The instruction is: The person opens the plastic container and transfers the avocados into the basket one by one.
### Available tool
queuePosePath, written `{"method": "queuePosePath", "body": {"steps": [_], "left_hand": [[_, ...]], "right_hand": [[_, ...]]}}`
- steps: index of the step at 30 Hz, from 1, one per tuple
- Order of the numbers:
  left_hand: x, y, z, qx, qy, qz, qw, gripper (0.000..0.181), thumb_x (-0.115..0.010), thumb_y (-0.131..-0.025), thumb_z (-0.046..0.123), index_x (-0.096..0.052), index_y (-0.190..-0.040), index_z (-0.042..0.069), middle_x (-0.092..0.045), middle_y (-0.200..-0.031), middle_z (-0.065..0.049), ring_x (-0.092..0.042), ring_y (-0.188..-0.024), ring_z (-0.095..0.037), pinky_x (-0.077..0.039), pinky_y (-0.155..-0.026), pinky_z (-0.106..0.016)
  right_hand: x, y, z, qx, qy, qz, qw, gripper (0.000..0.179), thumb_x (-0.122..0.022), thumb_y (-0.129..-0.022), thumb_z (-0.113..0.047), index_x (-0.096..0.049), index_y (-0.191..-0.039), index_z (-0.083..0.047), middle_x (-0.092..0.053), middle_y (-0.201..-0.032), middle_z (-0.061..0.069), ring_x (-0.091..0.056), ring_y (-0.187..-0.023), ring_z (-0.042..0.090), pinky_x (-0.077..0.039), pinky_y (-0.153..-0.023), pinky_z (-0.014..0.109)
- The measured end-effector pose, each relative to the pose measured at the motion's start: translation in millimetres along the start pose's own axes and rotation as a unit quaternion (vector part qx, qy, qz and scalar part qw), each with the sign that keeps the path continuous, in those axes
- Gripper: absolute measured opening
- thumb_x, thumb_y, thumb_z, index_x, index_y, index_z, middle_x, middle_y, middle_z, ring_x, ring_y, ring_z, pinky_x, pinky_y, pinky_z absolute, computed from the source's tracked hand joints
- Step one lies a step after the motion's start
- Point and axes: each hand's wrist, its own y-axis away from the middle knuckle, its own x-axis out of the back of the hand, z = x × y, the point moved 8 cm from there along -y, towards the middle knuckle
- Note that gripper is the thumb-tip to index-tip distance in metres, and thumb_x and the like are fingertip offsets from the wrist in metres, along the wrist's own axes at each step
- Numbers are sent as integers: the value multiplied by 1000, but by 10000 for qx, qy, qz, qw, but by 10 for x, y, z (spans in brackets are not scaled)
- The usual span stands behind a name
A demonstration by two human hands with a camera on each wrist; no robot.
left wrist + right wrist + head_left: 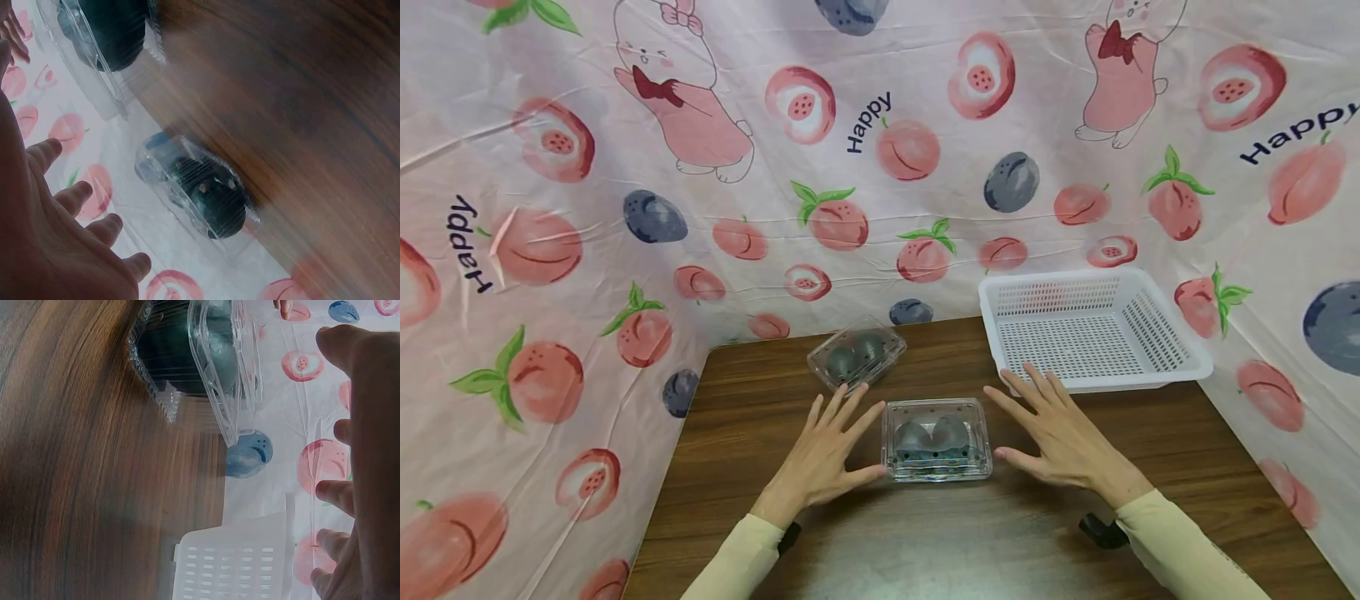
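Observation:
A clear plastic clamshell box with dark green, avocado-like fruit inside sits on the table between both hands, its lid down. My left hand is at the box's left side, fingers spread and thumb tip right at its edge. On the other side my right hand hovers with fingers spread, thumb close to the box's right edge. Neither hand grips anything. Farther back, a second clear clamshell box with similar dark fruit lies at an angle; in the left wrist view this second box appears beyond my fingers.
A white perforated plastic basket stands at the back right of the brown wooden table, just beyond my right fingertips. A fruit-print cloth hangs behind the table and along both sides.

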Motion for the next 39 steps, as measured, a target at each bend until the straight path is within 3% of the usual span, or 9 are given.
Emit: {"method": "queuePosePath", "body": {"steps": [7, 12, 17, 22, 24, 26, 30, 39], "left_hand": [[-61, 14, 107, -77, 224, 61, 9997, 101, -61, -100, 84, -37, -179, 25, -25, -190, -11, -29, -173, -49, -28, -133, -82], [-114, 32, 171, -69, 378, 119, 9992, 103, -47, -102, 91, -35, -179, 25, -25, -190, -11, -27, -174, -47, -28, -133, -82], [-153, 31, 230, -46, 480, 175, 9987, 103, -50, -101, 90, -35, -179, 25, -25, -190, -9, -27, -175, -46, -29, -132, -81], [-195, 33, 295, -29, 564, 136, 9983, 102, -56, -101, 87, -36, -179, 25, -25, -190, -8, -27, -175, -44, -29, -133, -80], [-219, 34, 319, -22, 583, 106, 9982, 101, -59, -101, 85, -35, -179, 25, -24, -191, -7, -27, -175, -43, -29, -134, -79], [-244, 32, 340, -11, 592, 107, 9982, 101, -62, -101, 83, -35, -179, 25, -24, -191, -6, -28, -175, -42, -29, -135, -77], [-276, 33, 385, -26, 636, 226, 9977, 99, -63, -102, 80, -35, -179, 23, -27, -190, -9, -31, -173, -45, -32, -134, -77], [-359, 26, 440, 0, 782, 444, 9959, 99, -52, -105, 84, -36, -179, 20, -31, -187, -15, -35, -171, -48, -35, -132, -77]], "right_hand": [[-5, 29, -71, -49, -161, 12, 9999, 94, -80, -95, -57, -42, -176, -28, -43, -181, 16, -32, -169, 54, -20, -142, 67], [-27, 52, -129, -64, -254, 36, 9997, 93, -80, -96, -57, -43, -176, -27, -41, -182, 15, -31, -170, 55, -12, -146, 59], [-60, 75, -177, -86, -333, 89, 9994, 91, -79, -98, -59, -45, -175, -24, -41, -182, 15, -32, -170, 55, -9, -147, 55], [-92, 89, -241, 13, -472, 164, 9987, 91, -80, -96, -56, -47, -173, -21, -41, -182, 16, -35, -166, 58, 10, -145, 36], [-105, 93, -268, 71, -503, 186, 9985, 91, -80, -97, -57, -47, -173, -20, -42, -182, 16, -37, -165, 59, 5, -147, 41], [-116, 95, -296, 131, -498, 221, 9984, 90, -78, -98, -59, -48, -173, -19, -42, -181, 16, -39, -164, 59, -12, -147, 56], [-162, 96, -344, 161, -550, 168, 9982, 88, -73, -102, -65, -47, -174, -20, -42, -182, 15, -38, -165, 58, -38, -127, 77], [-287, 72, -405, 32, -827, -9, 9966, 90, -76, -101, -61, -43, -176, -22, -40, -184, 13, -37, -167, 55, -38, -128, 79]]}}
